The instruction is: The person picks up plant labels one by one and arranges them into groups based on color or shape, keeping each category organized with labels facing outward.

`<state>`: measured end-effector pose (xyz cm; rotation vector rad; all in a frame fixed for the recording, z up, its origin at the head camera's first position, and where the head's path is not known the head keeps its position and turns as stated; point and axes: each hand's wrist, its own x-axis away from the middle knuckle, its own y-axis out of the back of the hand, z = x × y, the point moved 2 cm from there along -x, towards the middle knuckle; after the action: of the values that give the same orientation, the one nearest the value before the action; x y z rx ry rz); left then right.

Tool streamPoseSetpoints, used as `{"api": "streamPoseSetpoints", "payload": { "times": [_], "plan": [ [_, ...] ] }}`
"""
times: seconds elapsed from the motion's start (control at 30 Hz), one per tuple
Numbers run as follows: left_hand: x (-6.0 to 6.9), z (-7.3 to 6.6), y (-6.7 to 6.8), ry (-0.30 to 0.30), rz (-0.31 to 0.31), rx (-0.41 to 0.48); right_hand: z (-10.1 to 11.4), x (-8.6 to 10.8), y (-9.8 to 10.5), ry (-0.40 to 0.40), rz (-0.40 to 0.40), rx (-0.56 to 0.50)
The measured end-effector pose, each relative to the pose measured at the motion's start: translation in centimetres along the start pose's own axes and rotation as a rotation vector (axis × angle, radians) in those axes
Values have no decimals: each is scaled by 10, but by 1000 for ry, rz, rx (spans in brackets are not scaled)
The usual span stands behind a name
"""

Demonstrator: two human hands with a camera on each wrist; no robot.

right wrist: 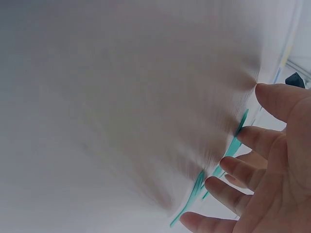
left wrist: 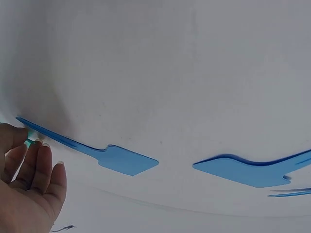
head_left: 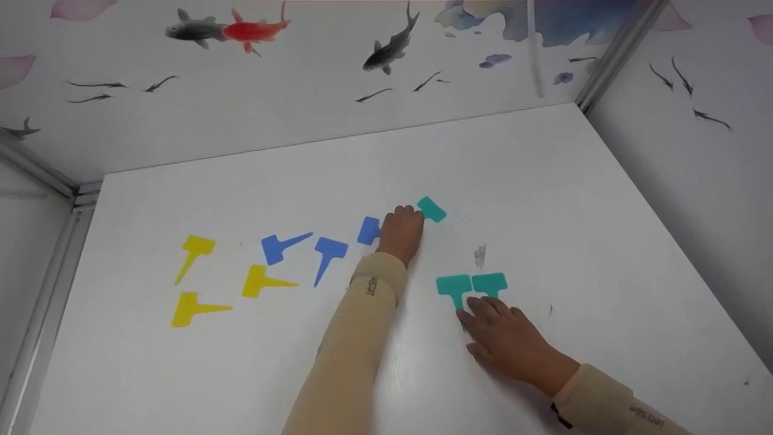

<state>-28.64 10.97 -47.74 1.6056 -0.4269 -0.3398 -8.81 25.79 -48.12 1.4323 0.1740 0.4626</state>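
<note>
In front of me: white tabletop [head_left: 574,217], grey smudge [head_left: 479,255] on it. Back wall [head_left: 290,103] white, printed with dark and red fish [head_left: 250,31]. Grey metal framing [head_left: 617,57] at the corners.

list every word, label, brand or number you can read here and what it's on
"LetsSlim": left sleeve, small and blurred, spelling uncertain.
"LetsSlim": right sleeve, apparently the same word, also blurred.
Tags: no text visible.

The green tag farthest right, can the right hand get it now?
Probably yes: the right hand already has its fingers over the stem end of that green tag, and nothing seems to block them.
</note>
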Motion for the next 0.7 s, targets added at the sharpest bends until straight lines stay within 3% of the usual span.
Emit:
{"api": "streamPoseSetpoints", "payload": {
  "times": [0.13,0.43,0.7],
  "plan": [
    [3,0,1,21,-33,9,0,0,-1,0,-3,-13],
    [3,0,3,54,29,40,0,-1,0,-18,16,-14],
    [5,1,4,61,8,31,0,-2,0,-4,7,-4]
  ]
}}
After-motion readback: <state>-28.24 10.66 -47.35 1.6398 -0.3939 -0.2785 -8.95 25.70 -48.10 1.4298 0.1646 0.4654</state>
